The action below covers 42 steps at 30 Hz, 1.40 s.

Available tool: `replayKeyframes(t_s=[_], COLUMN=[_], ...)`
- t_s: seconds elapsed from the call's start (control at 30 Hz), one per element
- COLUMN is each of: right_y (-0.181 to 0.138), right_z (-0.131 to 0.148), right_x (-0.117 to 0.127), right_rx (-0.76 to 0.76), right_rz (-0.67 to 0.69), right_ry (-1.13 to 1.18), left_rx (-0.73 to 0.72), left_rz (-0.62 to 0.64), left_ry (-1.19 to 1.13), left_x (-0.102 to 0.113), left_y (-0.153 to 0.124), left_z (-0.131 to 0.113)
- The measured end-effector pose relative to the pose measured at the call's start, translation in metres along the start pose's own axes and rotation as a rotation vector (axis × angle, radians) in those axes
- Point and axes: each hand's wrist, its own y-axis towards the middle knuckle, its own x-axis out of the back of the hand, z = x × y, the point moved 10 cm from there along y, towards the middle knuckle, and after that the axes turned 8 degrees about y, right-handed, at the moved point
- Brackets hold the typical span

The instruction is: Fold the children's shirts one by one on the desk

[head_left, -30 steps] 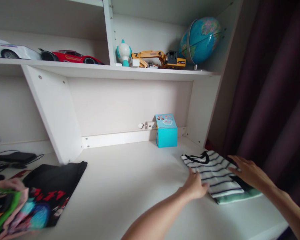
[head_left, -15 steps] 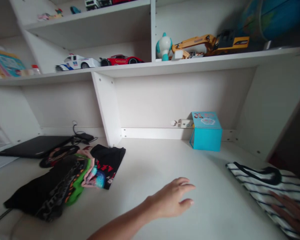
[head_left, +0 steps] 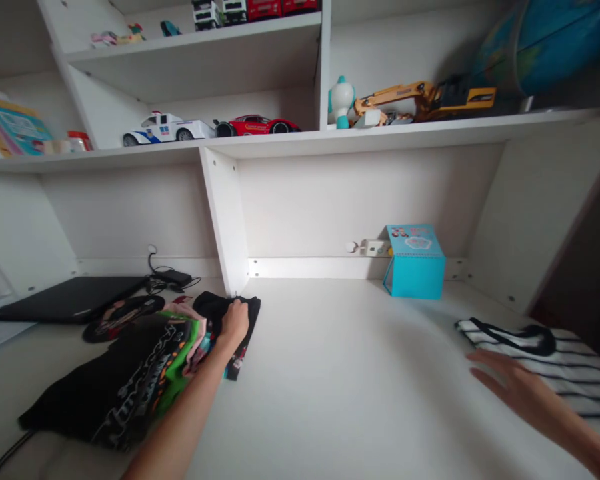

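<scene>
My left hand reaches to the far end of a heap of clothes, its fingers closed on a black garment with a red and blue print. Beside it lie pink and green cloth and a black garment with white lettering, all overlapping. On the right, my right hand hovers at the left side of a folded striped shirt, white with dark stripes and a dark collar. Its fingers are stretched out and hold nothing; whether it touches the shirt I cannot tell.
A black laptop and a power adapter sit at the back left. A turquoise desk calendar stands near a wall socket. Toy cars, a toy excavator and a globe fill the shelves above.
My left hand has gone from above the middle of the desk left to the black garment and closed on it. My right hand has shifted left from the top of the striped shirt.
</scene>
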Motion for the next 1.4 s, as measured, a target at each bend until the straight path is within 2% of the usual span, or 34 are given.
replayKeyframes(t_s=[0.1, 0.23, 0.3, 0.33, 0.4, 0.47, 0.5, 0.57, 0.6, 0.67, 0.73, 0.8, 0.87, 0.93, 1.03, 1.1, 1.17, 1.27, 1.4], right_y=[0.008, 0.013, 0.015, 0.017, 0.02, 0.024, 0.025, 0.027, 0.026, 0.025, 0.024, 0.021, 0.013, 0.0, -0.034, -0.052, -0.055, -0.046, -0.031], right_z=[0.046, 0.079, 0.089, 0.095, 0.114, 0.147, 0.169, 0.216, 0.237, 0.262, 0.26, 0.237, 0.217, 0.216, 0.244, 0.26, 0.26, 0.238, 0.215], right_x=[-0.02, -0.022, -0.022, -0.024, -0.028, -0.033, -0.035, -0.037, -0.035, -0.028, -0.014, 0.005, 0.018, 0.016, -0.003, -0.016, -0.024, -0.02, 0.027], right_rx=[0.11, 0.121, 0.115, 0.104, 0.08, 0.076, 0.081, 0.114, 0.13, 0.121, 0.049, -0.055, -0.124, -0.127, -0.077, -0.061, -0.063, -0.096, -0.036], right_rz=[0.068, 0.077, 0.091, 0.102, 0.123, 0.151, 0.17, 0.212, 0.23, 0.248, 0.197, 0.116, 0.115, 0.272, 0.597, 0.675, 0.595, 0.379, 0.038], right_ry=[0.03, 0.045, 0.073, 0.095, 0.159, 0.278, 0.355, 0.522, 0.593, 0.67, 0.654, 0.594, 0.558, 0.588, 0.677, 0.661, 0.55, 0.363, 0.215], left_rx=[0.041, 0.067, 0.046, 0.002, -0.172, -0.451, -0.586, -0.824, -0.913, -1.021, -1.068, -1.07, -1.053, -1.065, -1.111, -1.133, -1.161, -1.184, -1.081], left_rz=[-0.036, -0.017, -0.04, -0.079, -0.205, -0.348, -0.378, -0.376, -0.364, -0.331, -0.286, -0.23, -0.159, -0.082, -0.015, 0.011, 0.055, 0.152, 0.187], left_ry=[0.029, 0.05, 0.045, 0.021, -0.085, -0.274, -0.35, -0.437, -0.455, -0.476, -0.475, -0.462, -0.451, -0.456, -0.474, -0.474, -0.463, -0.441, -0.424], left_x=[0.001, 0.003, 0.015, 0.027, 0.064, 0.112, 0.133, 0.166, 0.177, 0.193, 0.197, 0.193, 0.185, 0.178, 0.175, 0.174, 0.172, 0.164, 0.155], left_y=[0.024, 0.05, 0.053, 0.049, 0.026, -0.024, -0.054, -0.113, -0.139, -0.173, -0.186, -0.186, -0.181, -0.182, -0.191, -0.196, -0.201, -0.203, -0.19], left_z=[0.01, 0.025, 0.019, 0.006, -0.039, -0.102, -0.133, -0.185, -0.204, -0.223, -0.226, -0.219, -0.212, -0.21, -0.214, -0.217, -0.219, -0.218, -0.206])
